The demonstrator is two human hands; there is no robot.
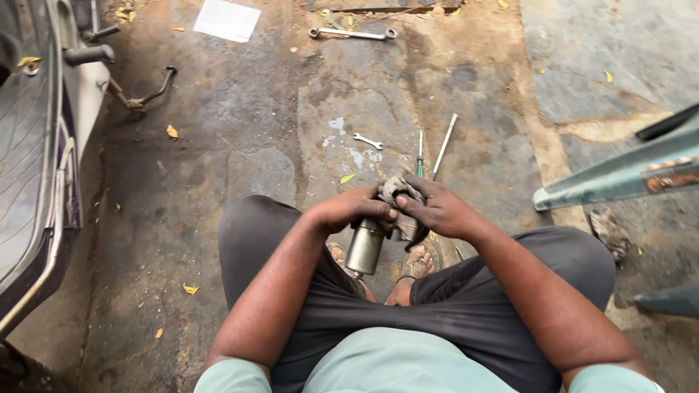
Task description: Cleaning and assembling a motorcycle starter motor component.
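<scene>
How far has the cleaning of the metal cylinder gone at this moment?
Done: the cylindrical part is off any machine, and tools lie on the ground. In hand: left hand holds it, right hand presses a dirty rag on its top. Left: its body looks dull.

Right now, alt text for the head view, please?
A squatting person holds a metal cylinder in the left hand while the right hand presses a dirty rag onto it. Wrenches and screwdrivers lie on stained concrete.

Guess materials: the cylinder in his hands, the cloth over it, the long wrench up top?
Cylinder: likely metal, dull brass-grey sheen, grimy. Cloth: woven rag, crumpled and stained dark. Wrench: steel by the look, bright silvery shine.
</scene>
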